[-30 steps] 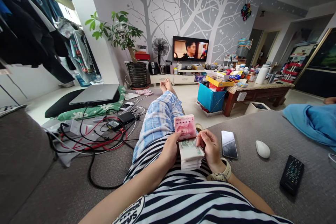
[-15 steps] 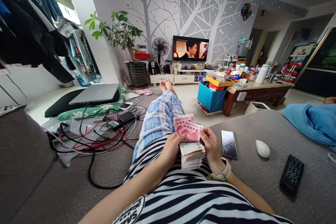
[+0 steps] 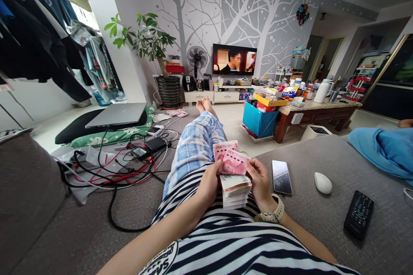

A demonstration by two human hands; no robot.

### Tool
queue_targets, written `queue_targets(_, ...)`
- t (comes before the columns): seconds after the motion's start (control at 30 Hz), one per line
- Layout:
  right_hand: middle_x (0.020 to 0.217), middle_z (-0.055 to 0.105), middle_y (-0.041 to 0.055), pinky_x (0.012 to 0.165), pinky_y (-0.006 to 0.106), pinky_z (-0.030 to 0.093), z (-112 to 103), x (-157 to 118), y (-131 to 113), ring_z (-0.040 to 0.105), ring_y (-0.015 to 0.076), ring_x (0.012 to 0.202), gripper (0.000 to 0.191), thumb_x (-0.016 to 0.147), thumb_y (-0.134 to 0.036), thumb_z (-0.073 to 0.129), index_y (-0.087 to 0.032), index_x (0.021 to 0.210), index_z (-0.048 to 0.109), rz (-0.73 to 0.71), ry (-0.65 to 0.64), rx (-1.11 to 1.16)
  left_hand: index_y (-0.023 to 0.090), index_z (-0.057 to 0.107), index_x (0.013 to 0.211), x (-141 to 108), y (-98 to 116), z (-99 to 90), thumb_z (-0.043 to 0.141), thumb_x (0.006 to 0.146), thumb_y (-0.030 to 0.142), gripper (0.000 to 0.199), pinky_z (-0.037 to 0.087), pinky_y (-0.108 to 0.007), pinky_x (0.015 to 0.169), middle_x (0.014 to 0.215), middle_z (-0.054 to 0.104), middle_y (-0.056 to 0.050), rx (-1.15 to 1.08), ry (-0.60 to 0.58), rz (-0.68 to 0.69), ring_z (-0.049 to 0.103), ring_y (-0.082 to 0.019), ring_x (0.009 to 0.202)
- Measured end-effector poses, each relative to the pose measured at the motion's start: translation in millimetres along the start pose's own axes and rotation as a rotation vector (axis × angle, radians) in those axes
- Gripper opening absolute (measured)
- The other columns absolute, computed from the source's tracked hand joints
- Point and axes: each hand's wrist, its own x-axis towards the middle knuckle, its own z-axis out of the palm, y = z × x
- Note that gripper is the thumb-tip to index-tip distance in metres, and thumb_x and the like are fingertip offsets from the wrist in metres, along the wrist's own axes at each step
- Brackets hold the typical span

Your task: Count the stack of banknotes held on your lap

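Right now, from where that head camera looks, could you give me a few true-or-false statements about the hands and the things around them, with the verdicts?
1. The right hand pinches a pink banknote. True.
2. The left hand is empty. False: the left hand grips banknotes as well.
3. The phone lies to the left of the person's legs. False: the phone lies on the sofa, to the person's right.
4. A pale strap is worn on the right wrist. True.
5. The mouse is black. False: the mouse is white.
6. The television is showing a picture. True.
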Motion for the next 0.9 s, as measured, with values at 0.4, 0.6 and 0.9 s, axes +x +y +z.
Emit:
queue_targets(0.4,0.061,0.048,-0.0038,0.053,0.023,0.034,-1.0,-0.6,3.7,0.039,0.011,0.056,0.026,0.083,-0.041,0.063,-0.019,0.07,0.058,-0.017,-0.033,-0.003,0.016,0.065,0.067,-5.2,4.1,5.2,0.066,0.07,0.035,0.019,0.052,-0.035,0.074,0.076,0.074,-0.006,-0.023,0.005,0.004,0.068,-0.024,0.077)
queue_targets(0.6,0.063,0.052,-0.0029,0.054,0.023,0.036,-1.5,-1.7,4.3,0.042,0.0108,0.057,0.023,0.084,-0.04,0.064,-0.019,0.073,0.061,-0.023,-0.049,0.007,0.017,0.06,0.061,-7.2,5.8,5.2,0.064,0.071,0.033,0.018,0.051,-0.032,0.071,0.074,0.073,-0.005,0.006,-0.016,0.001,0.068,-0.024,0.078)
queue_targets(0.9,0.065,0.055,-0.0018,0.055,0.024,0.037,-1.7,-1.3,6.0,0.046,0.0122,0.059,0.025,0.083,-0.043,0.063,-0.02,0.073,0.061,-0.021,-0.03,-0.019,0.017,0.062,0.061,-6.6,6.1,5.6,0.065,0.068,0.033,0.018,0.051,-0.032,0.069,0.068,0.071,-0.005,0.012,-0.013,0.006,0.067,-0.024,0.075)
